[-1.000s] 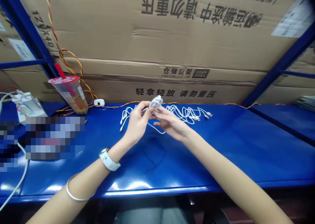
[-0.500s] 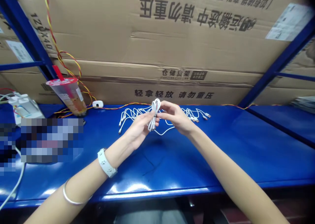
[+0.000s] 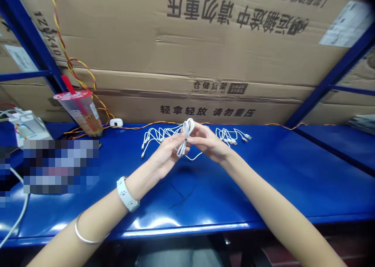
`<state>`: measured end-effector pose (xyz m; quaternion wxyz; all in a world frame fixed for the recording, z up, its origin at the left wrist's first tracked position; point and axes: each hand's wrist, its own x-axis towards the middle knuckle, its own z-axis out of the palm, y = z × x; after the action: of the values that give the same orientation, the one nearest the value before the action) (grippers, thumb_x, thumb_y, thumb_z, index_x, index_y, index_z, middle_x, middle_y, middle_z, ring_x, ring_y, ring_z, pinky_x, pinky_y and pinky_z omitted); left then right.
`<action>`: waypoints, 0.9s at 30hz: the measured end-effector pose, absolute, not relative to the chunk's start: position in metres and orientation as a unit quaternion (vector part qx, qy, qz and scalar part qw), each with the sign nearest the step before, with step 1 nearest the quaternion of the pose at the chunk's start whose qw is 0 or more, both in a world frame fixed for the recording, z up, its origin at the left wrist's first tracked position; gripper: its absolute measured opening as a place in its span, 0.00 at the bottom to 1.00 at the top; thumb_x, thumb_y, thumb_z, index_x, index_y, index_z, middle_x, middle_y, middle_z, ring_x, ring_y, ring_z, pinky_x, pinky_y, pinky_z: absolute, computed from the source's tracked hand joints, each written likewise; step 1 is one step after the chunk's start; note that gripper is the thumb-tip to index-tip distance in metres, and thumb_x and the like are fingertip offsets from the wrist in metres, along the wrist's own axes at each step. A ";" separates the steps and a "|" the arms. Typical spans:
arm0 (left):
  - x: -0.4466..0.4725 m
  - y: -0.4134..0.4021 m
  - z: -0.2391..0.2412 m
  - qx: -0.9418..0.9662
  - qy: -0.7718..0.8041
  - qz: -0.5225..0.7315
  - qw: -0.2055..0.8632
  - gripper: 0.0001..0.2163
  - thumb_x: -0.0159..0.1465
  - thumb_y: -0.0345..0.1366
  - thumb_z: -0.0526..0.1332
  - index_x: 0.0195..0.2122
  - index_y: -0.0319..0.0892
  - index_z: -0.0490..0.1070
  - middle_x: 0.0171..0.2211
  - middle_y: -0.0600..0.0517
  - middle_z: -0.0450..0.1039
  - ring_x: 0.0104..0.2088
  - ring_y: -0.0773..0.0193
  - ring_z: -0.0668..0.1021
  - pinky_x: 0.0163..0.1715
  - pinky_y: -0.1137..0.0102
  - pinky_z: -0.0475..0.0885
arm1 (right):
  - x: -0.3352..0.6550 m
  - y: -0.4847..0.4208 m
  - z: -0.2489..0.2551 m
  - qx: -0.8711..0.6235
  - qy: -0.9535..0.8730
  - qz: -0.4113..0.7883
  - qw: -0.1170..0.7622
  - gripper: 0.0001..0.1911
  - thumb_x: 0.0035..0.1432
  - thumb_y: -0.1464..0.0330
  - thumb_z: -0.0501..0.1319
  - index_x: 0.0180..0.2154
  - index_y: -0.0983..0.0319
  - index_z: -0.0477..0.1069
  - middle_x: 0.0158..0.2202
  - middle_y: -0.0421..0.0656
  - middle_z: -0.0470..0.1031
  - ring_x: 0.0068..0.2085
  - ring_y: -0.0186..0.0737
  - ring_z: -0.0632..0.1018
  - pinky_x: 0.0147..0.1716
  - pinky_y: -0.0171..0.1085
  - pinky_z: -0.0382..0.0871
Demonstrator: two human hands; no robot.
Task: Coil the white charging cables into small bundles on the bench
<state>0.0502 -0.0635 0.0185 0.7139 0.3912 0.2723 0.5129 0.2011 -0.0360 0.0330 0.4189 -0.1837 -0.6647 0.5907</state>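
Count: 1 coiled white cable (image 3: pixel 188 128) w/ 1 dark tie (image 3: pixel 186 140) round its middle, 2 hands on it. Loose white cables (image 3: pixel 225 135) on the blue bench (image 3: pixel 263 189) behind: several, overlapping & part hidden by your hands, so no exact no.; at least 3 plug ends out R, at least 3 tips out L. Also 1 drink cup (image 3: pixel 83 112) w/ 1 red straw (image 3: pixel 68 85), 1 small white case (image 3: pixel 116 122), 1 white box-like unit (image 3: pixel 29 128) far L, 1 wristband (image 3: pixel 127 194) & 1 bangle (image 3: pixel 83 234) on your L arm. Thin dark strands or marks (image 3: pixel 182 198) on bench nr you, can't tell which.

Position: coil's up off the bench, btwn both hands, tilted, top leaning R. Your left hand (image 3: pixel 165 153) has it gripped, thumb across the front, other fingers behind. Loops stick up above the thumb, lower end pokes out below it. Your right hand (image 3: pixel 212 144) comes in from the R: thumb tip at the tie, index up by the loops, tip part hidden. Can't tell if R fingers are pinching or just touching. 1 white strand dips below the hands; can't tell if it's the coil's or a loose one's.
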 end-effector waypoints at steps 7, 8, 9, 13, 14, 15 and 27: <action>0.051 -0.065 0.019 0.385 0.278 0.517 0.712 0.11 0.54 0.40 0.68 0.30 0.37 0.74 0.25 0.54 0.70 0.25 0.72 0.71 0.28 0.75 0.68 | 0.201 -0.035 0.035 -0.219 -0.708 0.504 0.443 0.14 0.48 0.64 0.67 0.37 0.62 0.70 0.37 0.42 0.72 0.37 0.37 0.73 0.36 0.37 0.68; 0.051 -0.065 0.018 0.380 0.279 0.513 0.718 0.11 0.54 0.40 0.68 0.29 0.37 0.73 0.25 0.54 0.69 0.25 0.72 0.71 0.28 0.74 0.68 | 0.200 -0.035 0.035 -0.227 -0.713 0.492 0.445 0.13 0.49 0.64 0.67 0.37 0.62 0.70 0.36 0.42 0.72 0.37 0.38 0.73 0.37 0.37 0.68; 0.050 -0.065 0.018 0.373 0.279 0.507 0.725 0.11 0.53 0.40 0.68 0.29 0.37 0.73 0.24 0.54 0.69 0.25 0.72 0.71 0.29 0.74 0.68 | 0.200 -0.035 0.034 -0.235 -0.715 0.482 0.448 0.13 0.49 0.64 0.66 0.36 0.62 0.70 0.36 0.42 0.72 0.37 0.38 0.73 0.38 0.37 0.68; 0.049 -0.063 0.015 0.365 0.274 0.485 0.746 0.11 0.53 0.41 0.69 0.28 0.37 0.72 0.23 0.53 0.68 0.26 0.70 0.71 0.31 0.71 0.69 | 0.199 -0.035 0.032 -0.242 -0.718 0.474 0.449 0.13 0.50 0.63 0.66 0.36 0.62 0.70 0.36 0.43 0.73 0.38 0.39 0.73 0.39 0.38 0.68; 0.048 -0.062 0.015 0.369 0.271 0.483 0.747 0.11 0.53 0.40 0.69 0.28 0.37 0.72 0.23 0.53 0.69 0.26 0.70 0.71 0.31 0.71 0.69 | 0.199 -0.034 0.033 -0.242 -0.719 0.473 0.449 0.13 0.49 0.63 0.67 0.36 0.63 0.70 0.36 0.43 0.73 0.37 0.38 0.73 0.38 0.38 0.68; 0.048 -0.062 0.014 0.375 0.268 0.482 0.745 0.11 0.52 0.40 0.69 0.28 0.37 0.73 0.24 0.53 0.69 0.26 0.70 0.71 0.31 0.71 0.69 | 0.201 -0.034 0.034 -0.242 -0.722 0.470 0.446 0.14 0.49 0.63 0.67 0.35 0.63 0.70 0.37 0.43 0.73 0.37 0.38 0.73 0.38 0.38 0.68; 0.029 -0.058 0.030 0.646 0.265 0.353 0.622 0.12 0.55 0.43 0.66 0.31 0.37 0.76 0.26 0.46 0.76 0.28 0.64 0.76 0.30 0.71 0.67 | 0.225 -0.038 0.060 -0.265 -0.815 0.389 0.337 0.15 0.42 0.62 0.71 0.32 0.62 0.72 0.35 0.42 0.71 0.38 0.41 0.72 0.39 0.39 0.66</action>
<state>0.0288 -0.0575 0.0301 0.6224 0.6463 0.2649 0.3530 0.2251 -0.0377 0.0603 0.3371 -0.2652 -0.8151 0.3893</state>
